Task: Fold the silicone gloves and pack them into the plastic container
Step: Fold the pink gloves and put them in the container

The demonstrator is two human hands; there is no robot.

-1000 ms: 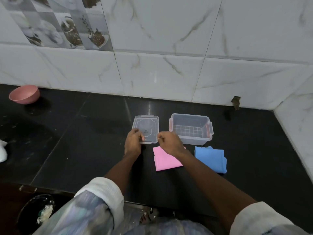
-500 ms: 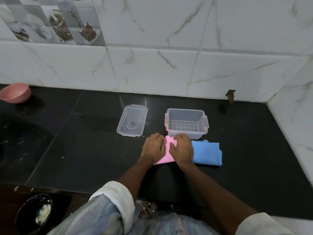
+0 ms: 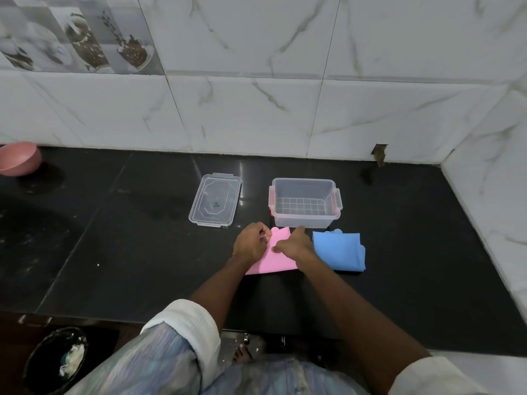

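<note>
A pink silicone glove lies flat on the black counter, just in front of the clear plastic container. My left hand pinches the glove's left edge near its fingers. My right hand grips the glove near its middle and right edge. A blue silicone glove lies folded to the right of the pink one, untouched. The container stands open with nothing inside it. Its clear lid lies flat to the left of it.
A pink bowl sits at the counter's far left by the tiled wall. The side wall closes off the right end. Below the counter's front edge stands a dark bin with white scraps.
Both hands left the lid on the counter and came down to the pink glove. They now grip its edges instead of pressing flat on it.
</note>
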